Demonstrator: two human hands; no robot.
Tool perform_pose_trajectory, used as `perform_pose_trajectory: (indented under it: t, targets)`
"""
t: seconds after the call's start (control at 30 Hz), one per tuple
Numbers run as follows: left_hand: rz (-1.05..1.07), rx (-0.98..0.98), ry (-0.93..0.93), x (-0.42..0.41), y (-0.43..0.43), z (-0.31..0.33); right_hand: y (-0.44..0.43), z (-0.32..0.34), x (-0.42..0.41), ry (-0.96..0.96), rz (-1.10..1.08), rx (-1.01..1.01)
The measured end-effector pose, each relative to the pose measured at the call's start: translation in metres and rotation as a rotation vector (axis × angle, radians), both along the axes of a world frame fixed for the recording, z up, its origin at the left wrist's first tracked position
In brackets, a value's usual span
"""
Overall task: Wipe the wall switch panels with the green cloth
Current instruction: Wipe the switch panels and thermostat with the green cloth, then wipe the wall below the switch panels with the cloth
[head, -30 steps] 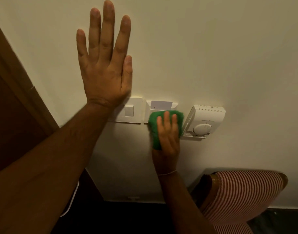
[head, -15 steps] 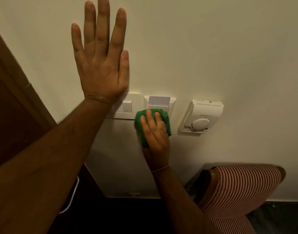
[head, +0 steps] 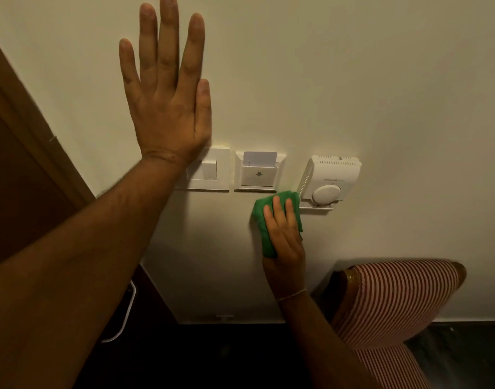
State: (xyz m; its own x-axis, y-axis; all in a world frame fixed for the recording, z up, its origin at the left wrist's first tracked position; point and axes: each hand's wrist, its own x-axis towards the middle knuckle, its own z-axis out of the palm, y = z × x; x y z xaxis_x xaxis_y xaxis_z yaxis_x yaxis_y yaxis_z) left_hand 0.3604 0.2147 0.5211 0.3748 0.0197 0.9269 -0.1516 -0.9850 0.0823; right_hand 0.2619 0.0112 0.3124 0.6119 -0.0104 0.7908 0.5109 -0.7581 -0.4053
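Wall (head: pixel 352 80) bears flat open left hand (head: pixel 167 108); right hand (head: pixel 285 237) presses green cloth (head: pixel 264 217).

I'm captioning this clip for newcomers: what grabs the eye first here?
The big left hand spread flat on the wall, above the light switch. Then the green cloth, pressed to the wall by the right hand just below the card holder and thermostat.

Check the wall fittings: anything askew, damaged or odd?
Mostly fine. The switch plate and card holder sit square, no visible damage. Only oddity: the thermostat looks tilted against them, though the wide lens may cause that.
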Motion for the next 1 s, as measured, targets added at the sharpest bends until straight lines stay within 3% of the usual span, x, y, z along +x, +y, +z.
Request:
perform_pose_trajectory:
  t: [0.1, 0.23, 0.27, 0.37, 0.4, 0.57, 0.77, 1.0]
  targets:
    - [-0.055, -0.051, -0.055, -0.003, -0.008, 0.001, -0.019, -0.017, -0.031, 0.050, 0.051, -0.043]
    - [-0.126, 0.040, -0.001, -0.006, -0.005, 0.006, -0.064, -0.046, -0.077, 0.160, 0.071, -0.081]
    - [-0.126, -0.009, 0.029, -0.005, -0.008, -0.002, -0.078, -0.054, -0.091, 0.195, 0.076, -0.089]
    - [-0.210, -0.402, 0.208, -0.030, -0.043, -0.059, -0.131, -0.089, -0.130, 0.340, 0.041, -0.116]
    - [-0.218, -0.425, 0.246, -0.042, -0.051, -0.085, -0.147, -0.103, -0.143, 0.388, 0.027, -0.105]
    - [-0.265, -0.097, 0.425, -0.136, -0.115, -0.222, -0.221, -0.178, -0.199, 0.737, -0.025, -0.081]
    - [-0.442, 0.013, 0.876, -0.259, -0.258, -0.383, -0.286, -0.254, -0.235, 1.028, -0.090, -0.077]
    - [-0.460, 0.121, 1.116, -0.302, -0.323, -0.491, -0.327, -0.338, -0.247, 1.250, -0.123, -0.155]
